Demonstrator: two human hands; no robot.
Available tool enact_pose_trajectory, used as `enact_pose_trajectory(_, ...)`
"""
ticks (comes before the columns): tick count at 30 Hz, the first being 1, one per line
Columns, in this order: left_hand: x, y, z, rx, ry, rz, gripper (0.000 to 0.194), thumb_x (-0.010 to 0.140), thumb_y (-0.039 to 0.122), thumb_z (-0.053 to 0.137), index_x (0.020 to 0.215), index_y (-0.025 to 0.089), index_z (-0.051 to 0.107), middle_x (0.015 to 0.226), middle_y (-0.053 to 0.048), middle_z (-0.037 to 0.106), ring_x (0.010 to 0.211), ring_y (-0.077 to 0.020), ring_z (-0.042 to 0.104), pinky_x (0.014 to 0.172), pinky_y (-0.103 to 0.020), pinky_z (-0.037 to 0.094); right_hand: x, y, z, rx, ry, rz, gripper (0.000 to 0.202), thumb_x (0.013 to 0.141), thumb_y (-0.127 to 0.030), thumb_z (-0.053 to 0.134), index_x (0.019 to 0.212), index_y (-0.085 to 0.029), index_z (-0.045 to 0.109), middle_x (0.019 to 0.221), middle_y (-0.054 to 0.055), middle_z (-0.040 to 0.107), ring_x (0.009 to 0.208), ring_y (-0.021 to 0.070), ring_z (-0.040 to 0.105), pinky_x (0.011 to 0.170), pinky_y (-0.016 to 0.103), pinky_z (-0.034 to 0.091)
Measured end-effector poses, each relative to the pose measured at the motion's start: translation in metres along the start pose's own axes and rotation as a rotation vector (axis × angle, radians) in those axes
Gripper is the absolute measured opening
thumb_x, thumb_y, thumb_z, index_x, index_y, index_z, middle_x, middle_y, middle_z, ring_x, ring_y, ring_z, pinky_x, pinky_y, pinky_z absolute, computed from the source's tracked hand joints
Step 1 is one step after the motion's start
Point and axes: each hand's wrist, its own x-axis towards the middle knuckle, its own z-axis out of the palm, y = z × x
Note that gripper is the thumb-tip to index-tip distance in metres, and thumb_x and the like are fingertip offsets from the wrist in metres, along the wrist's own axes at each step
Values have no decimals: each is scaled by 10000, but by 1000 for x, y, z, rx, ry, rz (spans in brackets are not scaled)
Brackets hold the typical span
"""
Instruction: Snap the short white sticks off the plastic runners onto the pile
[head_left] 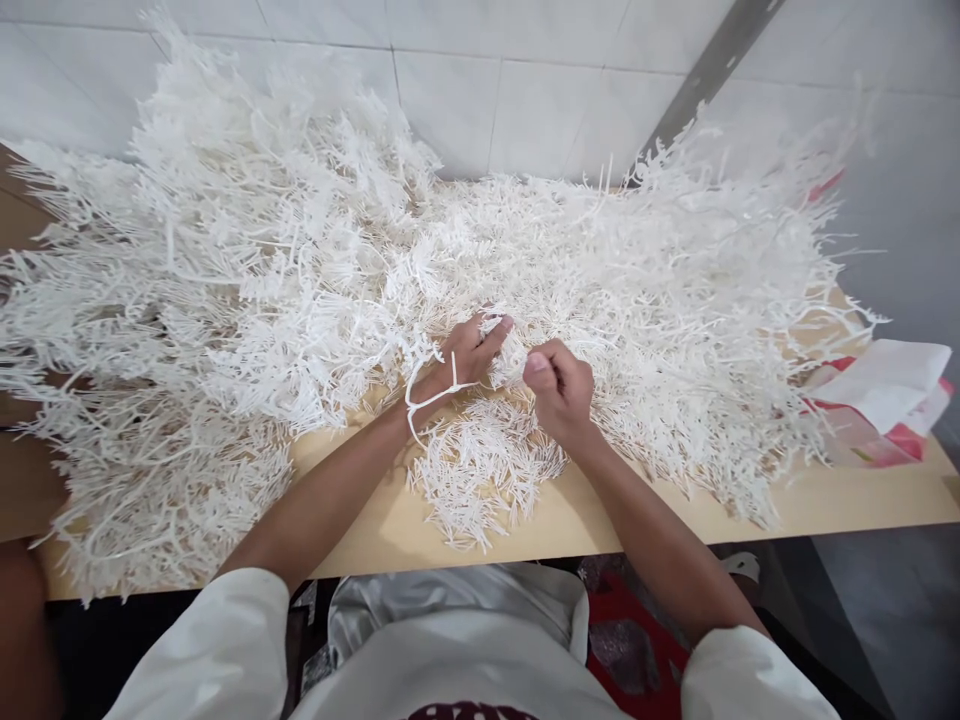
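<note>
My left hand (474, 352) is closed around a white branched plastic stem (439, 396), whose thin forked arms curve back over the wrist. A small white tip of plastic shows between its thumb and fingers. Just to the right, my right hand (561, 390) is curled tight with the thumb pressed on the fingers; whatever lies in its grip is hidden. Below and between the hands is a small pile of short white plastic sticks (487, 465) on the wooden table (375, 535). The two hands are close together but apart.
A tall heap of white branched plastic pieces (247, 230) covers the table's left side. Another heap (697, 280) spreads over the right. A red and white plastic packet (885, 400) lies at the right end. A tiled wall (480, 95) stands behind.
</note>
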Motion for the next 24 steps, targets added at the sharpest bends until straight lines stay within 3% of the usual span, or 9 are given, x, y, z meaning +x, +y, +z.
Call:
enact_pose_trajectory(3, 0, 1, 0, 17, -11, 32, 429, 902, 574, 477, 699, 197, 505, 585, 19, 488, 570, -122, 477, 600, -290, 404, 7, 1, -3, 154, 224, 212, 344, 976, -399, 445, 681, -222, 436, 518, -67, 452, 444, 56, 386, 444, 220, 308)
enact_pose_trajectory(6, 1, 2, -2, -30, 31, 103, 356, 893, 543, 518, 822, 197, 559, 705, 5, 549, 684, -131, 527, 678, -283, 432, 14, 3, -6, 250, 332, 306, 376, 945, -456, 500, 665, -228, 393, 482, -77, 432, 433, 61, 394, 437, 218, 298)
enact_pose_trajectory(9, 2, 1, -2, -69, 14, 85, 348, 882, 541, 538, 883, 196, 584, 713, 9, 567, 654, -115, 523, 654, -262, 429, 18, 10, -8, 340, 364, 350, 400, 906, -456, 566, 644, -232, 363, 439, -93, 338, 439, 72, 411, 440, 213, 295)
enact_pose_trajectory(14, 5, -6, 0, -107, 33, 37, 345, 856, 536, 573, 870, 193, 606, 705, 19, 589, 599, -99, 500, 601, -244, 408, 20, 26, -6, 398, 324, 423, 366, 825, -375, 661, 699, -233, 349, 626, -71, 555, 433, 36, 311, 411, 198, 250)
enact_pose_trajectory(17, 5, -7, 1, -127, 89, 38, 329, 842, 518, 598, 867, 190, 608, 689, 23, 582, 589, -96, 497, 590, -239, 396, 16, 22, -4, 350, 332, 395, 190, 835, -328, 611, 831, -258, 434, 637, -75, 516, 477, 60, 377, 429, 197, 278)
enact_pose_trajectory(19, 4, -6, 0, -140, 84, 35, 331, 847, 520, 592, 886, 191, 608, 679, 26, 576, 580, -97, 503, 586, -241, 400, 10, 9, -4, 210, 299, 250, 49, 878, -295, 507, 852, -254, 504, 618, -58, 480, 483, 74, 386, 439, 221, 290)
enact_pose_trajectory(20, 3, -5, 0, -143, 74, 33, 331, 851, 519, 588, 902, 192, 608, 686, 23, 586, 585, -100, 513, 592, -242, 407, 6, 1, -5, 108, 272, 100, 113, 888, -267, 456, 803, -244, 527, 584, -50, 452, 466, 78, 368, 435, 236, 281)
enact_pose_trajectory(23, -1, 0, -2, -136, 38, 37, 303, 861, 485, 589, 954, 197, 612, 769, 6, 650, 645, -108, 556, 649, -250, 443, 1, -23, -14, -224, 139, -599, 246, 816, -157, 442, 581, -229, 453, 446, -51, 318, 384, 78, 260, 394, 273, 187)
enact_pose_trajectory(24, -2, 1, -3, -139, 22, 42, 294, 866, 471, 587, 974, 199, 610, 800, 1, 667, 656, -106, 562, 665, -252, 451, 4, -28, -20, -309, 83, -755, 260, 785, -132, 459, 547, -227, 417, 426, -50, 310, 377, 80, 251, 395, 280, 184)
